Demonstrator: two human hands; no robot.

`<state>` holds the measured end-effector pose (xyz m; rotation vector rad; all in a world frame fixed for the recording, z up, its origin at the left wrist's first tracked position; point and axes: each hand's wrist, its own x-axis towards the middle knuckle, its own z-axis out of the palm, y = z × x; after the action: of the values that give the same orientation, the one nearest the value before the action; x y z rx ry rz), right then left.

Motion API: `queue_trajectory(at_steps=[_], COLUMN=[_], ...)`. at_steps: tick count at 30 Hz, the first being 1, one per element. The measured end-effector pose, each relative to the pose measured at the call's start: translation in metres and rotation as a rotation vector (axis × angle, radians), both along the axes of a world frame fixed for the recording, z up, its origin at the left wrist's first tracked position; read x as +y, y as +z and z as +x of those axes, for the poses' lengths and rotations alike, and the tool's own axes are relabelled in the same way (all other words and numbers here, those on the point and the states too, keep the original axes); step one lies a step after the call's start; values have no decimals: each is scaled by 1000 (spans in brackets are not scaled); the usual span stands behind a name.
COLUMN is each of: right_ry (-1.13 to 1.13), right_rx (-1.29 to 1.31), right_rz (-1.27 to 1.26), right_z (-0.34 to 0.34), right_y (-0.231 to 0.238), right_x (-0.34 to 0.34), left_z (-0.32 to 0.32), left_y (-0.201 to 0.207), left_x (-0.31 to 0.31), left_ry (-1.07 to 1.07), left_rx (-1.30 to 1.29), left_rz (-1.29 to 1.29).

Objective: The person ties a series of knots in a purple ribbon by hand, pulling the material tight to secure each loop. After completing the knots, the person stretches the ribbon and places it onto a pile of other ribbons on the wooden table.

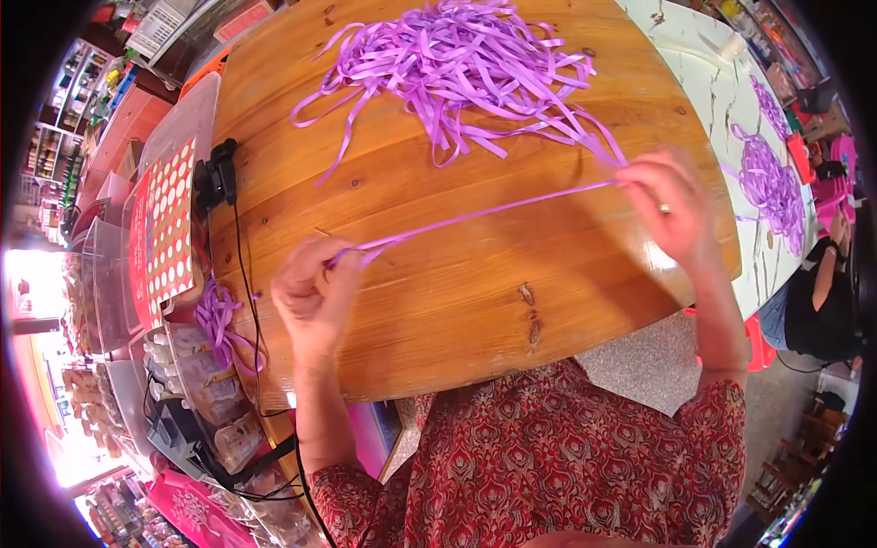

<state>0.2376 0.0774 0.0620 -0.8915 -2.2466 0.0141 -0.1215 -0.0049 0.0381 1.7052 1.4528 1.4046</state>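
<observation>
A length of purple ribbon [493, 211] runs taut between my two hands over the wooden table [438, 320]. My left hand [317, 285] is closed, pinching one end of the stretch, with a short piece sticking out beside the fingers. Higher up on the right, my right hand [670, 203] pinches the other end and is slightly blurred. From there the ribbon seems to lead back to a large tangled heap of purple ribbon [466, 68] at the table's far side. Several loose strands trail from the heap toward me.
A black device with a cable [216, 175] lies at the table's left edge, by a red dotted sheet [169, 228]. More purple ribbon [219, 320] hangs there. To the right, a white marbled table [699, 87] bears other ribbon piles [772, 187]; a person in black [813, 301] sits beside it.
</observation>
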Motion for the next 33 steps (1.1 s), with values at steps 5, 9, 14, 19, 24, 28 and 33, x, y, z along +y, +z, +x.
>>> queue_trajectory(at_steps=[5,9,14,19,24,28,33], right_ry=[-265,-332,-402,-440,-9,399,564], right_rx=[74,156,453,504,1002,1419,1801], right_rz=[-172,-233,-413,-421,-677,-830,-895], right_z=[83,143,182,172,141,162,208], right_y=[-12,-28,-44,-46,-41,-61,-63], right_x=[-1,2,-1,0,5,21,26], left_z=[-43,-76,-94,-102,-104,-107,-35], left_y=[-13,-17,-13,-15,-31,-45,-7], left_x=[-11,-20,-26,-29,-20,-5,8], left_ry=[144,288,338,189,143,-118,79], left_rx=[-271,-316,-501,-725,-1276,-1781,-1020], left_rz=[-121,-59,-17,23,0,105,58])
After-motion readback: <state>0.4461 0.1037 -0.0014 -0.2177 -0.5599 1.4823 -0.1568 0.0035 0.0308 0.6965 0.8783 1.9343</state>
